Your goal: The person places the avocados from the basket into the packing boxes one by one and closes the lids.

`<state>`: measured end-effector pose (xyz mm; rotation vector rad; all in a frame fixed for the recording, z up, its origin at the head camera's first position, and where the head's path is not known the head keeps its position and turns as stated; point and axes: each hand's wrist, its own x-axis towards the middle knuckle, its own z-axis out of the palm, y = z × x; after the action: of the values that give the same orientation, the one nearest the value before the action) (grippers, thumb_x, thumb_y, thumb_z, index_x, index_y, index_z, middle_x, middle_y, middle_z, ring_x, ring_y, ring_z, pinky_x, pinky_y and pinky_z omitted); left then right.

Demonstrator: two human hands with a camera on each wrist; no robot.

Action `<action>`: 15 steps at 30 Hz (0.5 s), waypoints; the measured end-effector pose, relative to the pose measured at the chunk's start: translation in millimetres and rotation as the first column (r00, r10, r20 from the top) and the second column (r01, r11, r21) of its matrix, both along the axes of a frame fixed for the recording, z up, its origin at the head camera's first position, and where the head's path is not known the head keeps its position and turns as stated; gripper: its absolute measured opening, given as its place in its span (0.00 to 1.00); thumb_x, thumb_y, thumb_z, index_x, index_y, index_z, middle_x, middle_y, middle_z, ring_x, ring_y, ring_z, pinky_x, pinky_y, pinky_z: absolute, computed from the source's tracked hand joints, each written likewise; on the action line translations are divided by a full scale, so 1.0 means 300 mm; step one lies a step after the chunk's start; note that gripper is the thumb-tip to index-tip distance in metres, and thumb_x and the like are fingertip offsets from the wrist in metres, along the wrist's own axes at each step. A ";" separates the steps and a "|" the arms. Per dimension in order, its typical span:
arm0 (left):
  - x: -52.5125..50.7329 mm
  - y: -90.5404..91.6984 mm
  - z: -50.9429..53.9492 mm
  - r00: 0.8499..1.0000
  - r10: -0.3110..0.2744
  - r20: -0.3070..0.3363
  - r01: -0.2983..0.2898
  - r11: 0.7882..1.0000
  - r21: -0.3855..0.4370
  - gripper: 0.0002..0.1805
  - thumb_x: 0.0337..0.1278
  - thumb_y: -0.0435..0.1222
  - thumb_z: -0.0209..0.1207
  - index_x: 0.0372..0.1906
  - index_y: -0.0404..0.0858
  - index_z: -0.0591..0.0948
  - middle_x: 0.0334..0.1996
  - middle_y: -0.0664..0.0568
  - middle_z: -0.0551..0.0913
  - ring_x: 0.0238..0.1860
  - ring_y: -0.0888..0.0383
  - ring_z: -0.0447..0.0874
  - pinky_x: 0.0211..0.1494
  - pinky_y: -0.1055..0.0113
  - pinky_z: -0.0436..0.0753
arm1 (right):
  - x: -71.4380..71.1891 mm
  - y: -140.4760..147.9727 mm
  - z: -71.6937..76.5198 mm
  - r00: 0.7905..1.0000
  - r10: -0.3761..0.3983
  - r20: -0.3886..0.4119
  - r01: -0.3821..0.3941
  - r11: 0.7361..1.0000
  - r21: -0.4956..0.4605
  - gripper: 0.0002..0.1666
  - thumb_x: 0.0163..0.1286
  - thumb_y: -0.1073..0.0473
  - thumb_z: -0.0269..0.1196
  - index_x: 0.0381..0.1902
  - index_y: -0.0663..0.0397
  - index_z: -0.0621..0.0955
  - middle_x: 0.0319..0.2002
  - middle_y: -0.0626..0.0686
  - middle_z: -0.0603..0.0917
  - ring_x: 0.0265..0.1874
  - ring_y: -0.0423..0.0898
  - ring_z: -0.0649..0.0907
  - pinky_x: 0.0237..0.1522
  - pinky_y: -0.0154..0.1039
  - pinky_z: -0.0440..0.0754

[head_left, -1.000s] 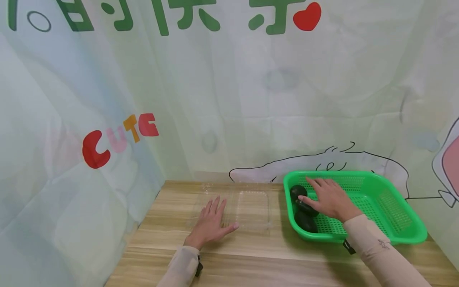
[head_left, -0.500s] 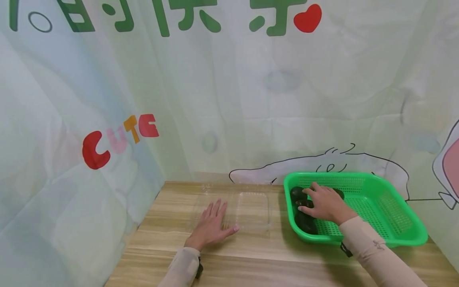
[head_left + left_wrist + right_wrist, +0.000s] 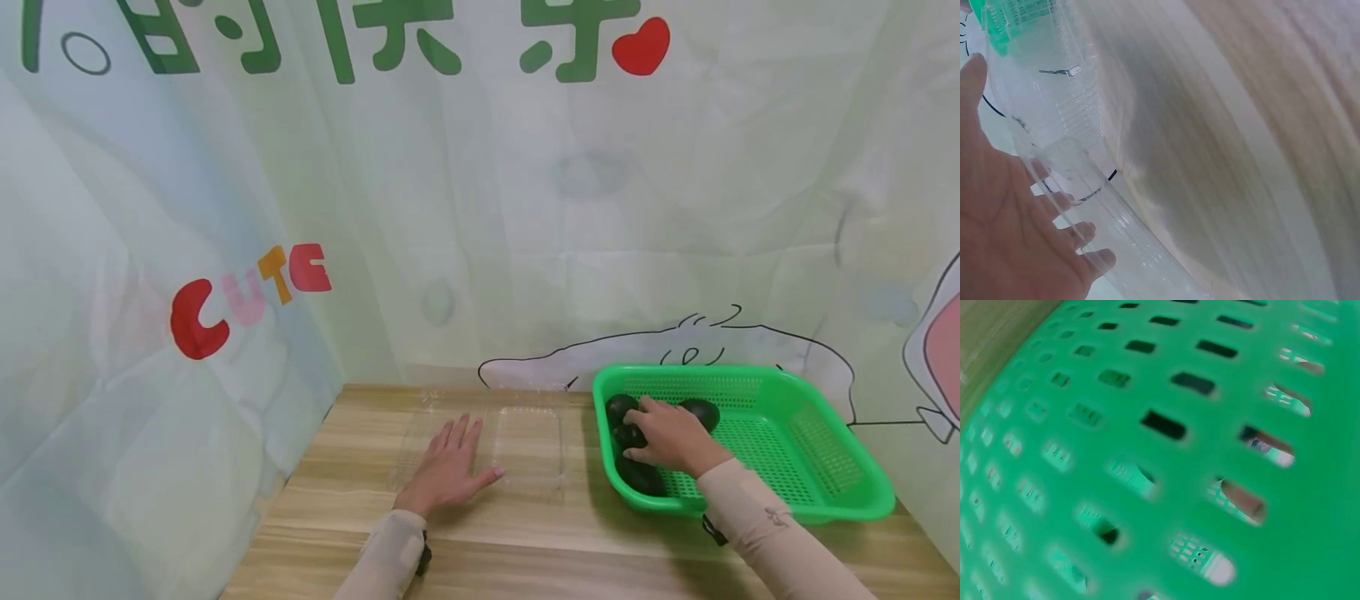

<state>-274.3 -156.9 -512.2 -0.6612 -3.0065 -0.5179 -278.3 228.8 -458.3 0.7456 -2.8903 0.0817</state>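
Note:
A clear plastic clamshell container (image 3: 528,442) lies opened flat on the table. My left hand (image 3: 444,475) rests on its left half, fingers straight and spread; the left wrist view shows the palm (image 3: 1004,231) beside the clear plastic wall. On the right, a green basket (image 3: 862,467) holds several dark avocados. My right hand (image 3: 671,437) reaches inside, fingers and thumb curled round the middle avocado (image 3: 628,436) at the left wall. Another avocado (image 3: 621,407) lies behind it, one (image 3: 641,477) in front, and one (image 3: 701,412) beyond the hand.
The perforated basket wall (image 3: 1166,425) fills the right wrist view and mostly hides the right hand there. A printed cloth (image 3: 450,208) hangs behind and to the left of the wooden table (image 3: 510,550).
My right hand has moved left and lower in the basket, its fingers closing round the middle avocado. An avocado beyond the hand has come into view. The left hand stays almost still.

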 end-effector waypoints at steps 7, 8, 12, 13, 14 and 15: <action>-0.008 0.002 -0.003 1.000 0.001 0.014 -0.001 1.000 -0.006 0.53 0.65 0.70 0.47 0.80 0.35 0.56 0.80 0.34 0.52 0.78 0.31 0.50 0.77 0.36 0.55 | 0.005 0.002 -0.008 0.998 -0.030 0.062 0.030 1.000 -0.003 0.26 0.63 0.45 0.72 0.54 0.53 0.83 0.40 0.55 0.78 0.26 0.44 0.76 0.22 0.40 0.74; -0.007 0.004 -0.001 1.000 -0.001 0.019 0.001 1.000 -0.003 0.53 0.65 0.70 0.48 0.80 0.35 0.56 0.80 0.34 0.52 0.78 0.31 0.50 0.77 0.36 0.55 | 0.004 0.003 -0.010 0.997 -0.035 0.076 0.035 0.999 0.000 0.27 0.64 0.46 0.72 0.55 0.54 0.83 0.41 0.56 0.79 0.26 0.45 0.77 0.22 0.41 0.75; -0.008 0.011 0.006 0.999 -0.010 0.041 0.010 1.000 0.009 0.53 0.65 0.67 0.52 0.80 0.35 0.55 0.80 0.34 0.50 0.78 0.31 0.49 0.77 0.36 0.54 | -0.002 0.010 -0.031 0.987 -0.068 0.144 0.067 0.998 0.009 0.28 0.66 0.47 0.71 0.59 0.55 0.81 0.46 0.59 0.82 0.30 0.47 0.83 0.26 0.44 0.80; -0.009 0.013 0.005 0.999 -0.011 0.049 0.011 1.000 0.009 0.53 0.65 0.67 0.52 0.80 0.35 0.55 0.80 0.34 0.50 0.78 0.31 0.48 0.77 0.36 0.53 | -0.003 0.012 -0.035 0.985 -0.070 0.154 0.070 0.998 0.011 0.29 0.66 0.47 0.71 0.59 0.55 0.80 0.48 0.61 0.82 0.32 0.49 0.85 0.27 0.45 0.82; -0.011 0.015 0.005 0.998 -0.012 0.057 0.011 1.000 0.013 0.53 0.64 0.67 0.53 0.81 0.35 0.54 0.80 0.34 0.50 0.79 0.31 0.48 0.78 0.36 0.53 | -0.004 0.013 -0.037 0.983 -0.074 0.165 0.074 0.997 0.008 0.29 0.66 0.47 0.71 0.60 0.55 0.80 0.49 0.62 0.83 0.33 0.50 0.85 0.28 0.46 0.83; -0.013 0.016 0.003 0.998 -0.010 0.065 0.010 1.000 0.010 0.54 0.64 0.67 0.53 0.81 0.36 0.54 0.80 0.35 0.49 0.79 0.32 0.48 0.78 0.37 0.53 | -0.004 0.012 -0.038 0.982 -0.074 0.171 0.075 0.997 0.003 0.30 0.66 0.47 0.71 0.60 0.56 0.80 0.50 0.63 0.83 0.35 0.52 0.86 0.30 0.48 0.84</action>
<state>-278.1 -152.2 -511.3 -0.6725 -3.0600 -0.5648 -279.5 232.5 -469.9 0.6593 -3.0762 0.1498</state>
